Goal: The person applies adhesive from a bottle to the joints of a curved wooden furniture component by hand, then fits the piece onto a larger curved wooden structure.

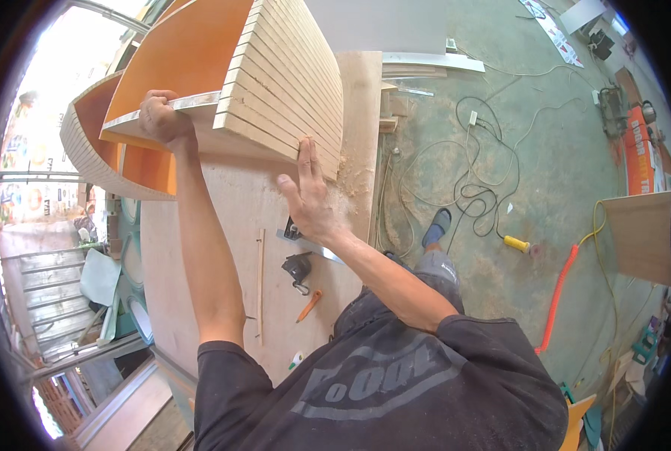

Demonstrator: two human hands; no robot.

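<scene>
A large curved wooden cabinet piece (283,83), with kerf-cut slats outside and an orange inner face, stands tilted on the wooden worktable (208,195). My left hand (163,120) is closed round its near edge, fingers hooked over the pale strip. The fingers of my right hand (311,197) are stretched out, their tips resting on the lower slatted corner. Sawdust (343,199) lies beside that corner. Close below my right wrist are a black-handled metal square (295,230) and a black tape measure (298,267).
A second curved slatted piece (87,146) stands at the left. An orange cutter knife (310,306) and a thin wooden strip (260,286) lie on the table. Tangled cables (482,192), a yellow-bodied power tool (516,243) and a red coiled hose (559,293) are on the floor's right side.
</scene>
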